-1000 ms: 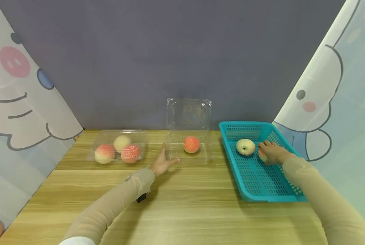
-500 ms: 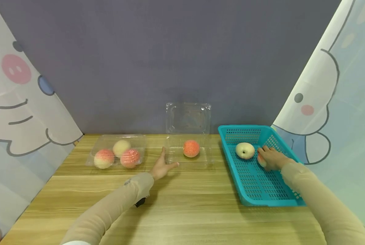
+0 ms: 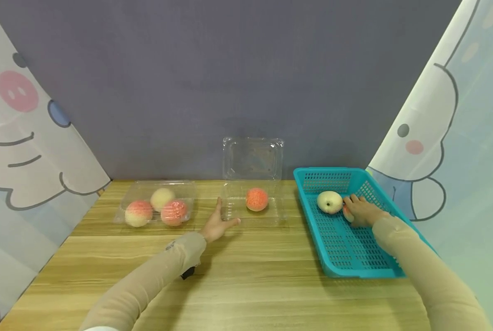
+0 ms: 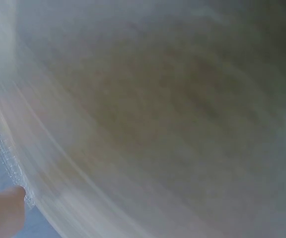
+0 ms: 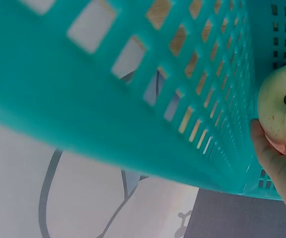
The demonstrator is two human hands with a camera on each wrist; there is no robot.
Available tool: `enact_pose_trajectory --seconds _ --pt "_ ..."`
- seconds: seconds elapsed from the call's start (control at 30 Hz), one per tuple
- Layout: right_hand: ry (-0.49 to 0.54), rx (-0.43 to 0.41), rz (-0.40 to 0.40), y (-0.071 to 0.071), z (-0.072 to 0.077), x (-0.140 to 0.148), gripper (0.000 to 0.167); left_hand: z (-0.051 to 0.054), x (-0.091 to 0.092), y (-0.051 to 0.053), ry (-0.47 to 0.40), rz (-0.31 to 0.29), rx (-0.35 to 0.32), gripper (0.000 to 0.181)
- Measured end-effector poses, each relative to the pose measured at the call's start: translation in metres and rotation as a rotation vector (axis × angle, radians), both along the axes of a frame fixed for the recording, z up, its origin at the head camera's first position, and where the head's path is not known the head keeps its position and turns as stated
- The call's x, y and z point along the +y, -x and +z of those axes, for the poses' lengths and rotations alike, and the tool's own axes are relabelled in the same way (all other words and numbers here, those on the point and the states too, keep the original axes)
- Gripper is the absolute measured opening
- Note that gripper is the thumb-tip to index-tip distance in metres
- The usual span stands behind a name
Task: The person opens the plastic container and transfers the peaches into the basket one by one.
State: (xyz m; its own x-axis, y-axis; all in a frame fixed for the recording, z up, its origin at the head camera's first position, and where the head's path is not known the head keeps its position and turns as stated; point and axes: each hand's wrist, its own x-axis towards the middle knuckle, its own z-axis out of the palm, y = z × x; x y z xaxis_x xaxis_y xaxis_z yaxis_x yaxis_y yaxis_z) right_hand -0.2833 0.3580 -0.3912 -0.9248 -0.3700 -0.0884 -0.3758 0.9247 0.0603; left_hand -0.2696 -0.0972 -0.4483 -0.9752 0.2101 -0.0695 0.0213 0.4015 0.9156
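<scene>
My left hand (image 3: 215,225) is at the front left corner of an open clear plastic clamshell box (image 3: 235,211), thumb and fingers spread. A red-orange peach (image 3: 256,199) sits in that box, whose lid (image 3: 253,158) stands up at the back. At right, my right hand (image 3: 360,211) reaches into a teal basket (image 3: 327,257) and grips a peach (image 3: 347,214), mostly hidden under the fingers. Close to its left lies a pale yellow peach (image 3: 329,202). The right wrist view shows a finger (image 5: 264,144) against a pale peach (image 5: 279,106) with a dark hole; I cannot tell which one.
A closed-looking clear box (image 3: 184,185) with three peaches stands at the table's back left. Behind the wooden table (image 3: 246,285) rises a grey backdrop (image 3: 246,82), with cartoon-printed curtains at both sides. A sleeve (image 4: 148,124) fills most of the left wrist view.
My right hand has shifted slightly left in the basket, with its peach, toward the pale peach. The left hand stays beside the open box. The head view has tilted a little.
</scene>
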Motion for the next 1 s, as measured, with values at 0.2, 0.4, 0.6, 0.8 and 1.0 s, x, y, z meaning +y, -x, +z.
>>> enact_pose_trajectory --seconds 0.2,0.4,0.6,0.8,1.0 --pt "-0.010 0.018 0.013 -0.0012 0.0008 0.0001 0.063 -0.0021 -0.0006 0.0017 -0.015 0.003 0.004 0.104" --pt "-0.041 0.024 0.002 -0.0024 -0.0005 0.0032 0.070 -0.0030 -0.0002 0.0025 -0.009 -0.004 0.012 0.105" --pt "-0.050 0.030 0.014 -0.0025 0.0004 0.0027 0.071 -0.0042 -0.0006 0.0016 -0.011 -0.002 -0.002 0.104" --pt "-0.066 0.040 0.004 -0.0047 0.0028 0.0025 0.070 -0.0048 0.0002 0.0029 -0.022 0.002 -0.008 0.105" --pt "-0.053 0.062 -0.023 -0.0077 0.0079 0.0011 0.068 -0.0032 -0.0001 0.0019 -0.013 0.008 0.004 0.105"
